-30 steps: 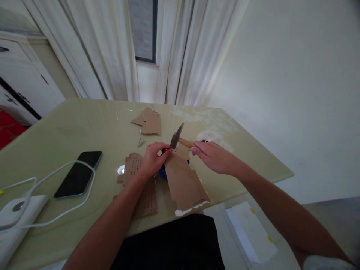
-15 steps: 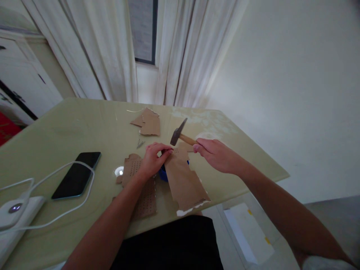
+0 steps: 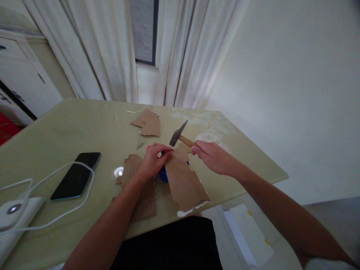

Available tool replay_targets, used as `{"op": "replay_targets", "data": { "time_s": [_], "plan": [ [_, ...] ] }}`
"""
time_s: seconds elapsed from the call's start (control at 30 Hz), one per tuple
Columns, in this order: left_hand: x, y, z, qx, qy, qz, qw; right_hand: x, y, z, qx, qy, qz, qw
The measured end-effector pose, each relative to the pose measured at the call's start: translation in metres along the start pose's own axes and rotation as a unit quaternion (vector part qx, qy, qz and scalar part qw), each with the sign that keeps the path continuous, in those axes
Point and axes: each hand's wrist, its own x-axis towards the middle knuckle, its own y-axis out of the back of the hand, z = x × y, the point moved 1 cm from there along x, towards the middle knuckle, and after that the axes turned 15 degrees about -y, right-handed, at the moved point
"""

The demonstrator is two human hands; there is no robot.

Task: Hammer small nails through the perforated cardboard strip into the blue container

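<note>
Hammer (image 3: 178,135) dipped, in rt hand (image 3: 214,157)

Both bare forearms reach forward, hands close together.
The left hand (image 3: 152,160) lies palm down, fingertips pinched toward the right. The right hand (image 3: 214,157), just right of it, is curled in a closed grip, wrist slightly raised.
</note>
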Motion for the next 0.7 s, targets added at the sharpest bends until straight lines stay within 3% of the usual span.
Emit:
{"op": "replay_targets", "data": {
  "time_s": [0.7],
  "plan": [
    [0.0020, 0.0020, 0.0010, -0.032, -0.003, -0.008, 0.999, 0.0010, -0.0051, 0.0050, 0.007, -0.006, 0.009, 1.000]
  ]
}}
